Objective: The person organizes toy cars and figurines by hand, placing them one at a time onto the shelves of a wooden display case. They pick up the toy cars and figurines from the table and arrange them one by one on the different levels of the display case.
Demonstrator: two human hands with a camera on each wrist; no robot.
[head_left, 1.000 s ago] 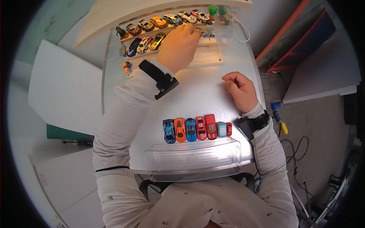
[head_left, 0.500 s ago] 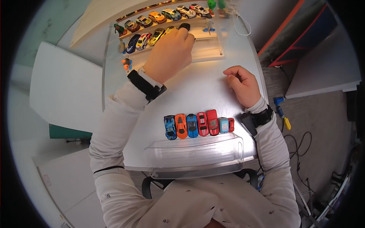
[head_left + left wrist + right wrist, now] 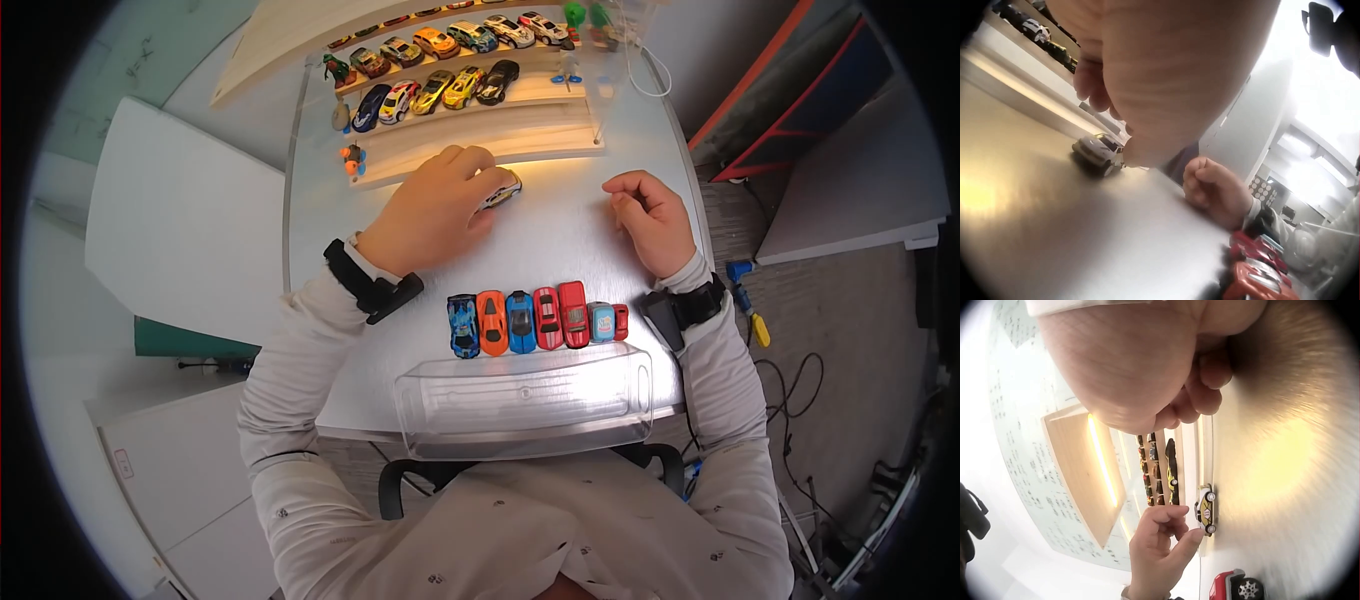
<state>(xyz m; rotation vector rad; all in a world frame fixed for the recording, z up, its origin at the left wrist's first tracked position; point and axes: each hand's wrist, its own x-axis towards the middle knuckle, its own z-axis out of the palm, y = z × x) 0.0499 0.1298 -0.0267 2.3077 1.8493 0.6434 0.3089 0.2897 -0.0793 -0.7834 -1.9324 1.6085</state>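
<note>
Just below the wooden display rack, my left hand (image 3: 430,208) pinches the near end of a small white-and-yellow toy car (image 3: 503,188) between thumb and fingers. The right wrist view shows that car (image 3: 1207,510) upright beside the thumb and index finger of the left hand (image 3: 1159,550). Part of the car is covered by the hand in the head view. My right hand (image 3: 652,222) rests at the right side of the table, fingers loosely curled and holding nothing. A black toy car (image 3: 497,82) stands at the right end of the rack's second row.
The rack's lowest tier (image 3: 440,150) is bare wood. Several toy cars, among them an orange one (image 3: 492,322), stand side by side on the table (image 3: 400,345). A clear plastic cover (image 3: 525,405) lies at the near edge. Small figures stand at the rack's ends.
My left hand has let go of the black car on the second row and come down to the white-and-yellow car on the table. My right hand has barely moved.
</note>
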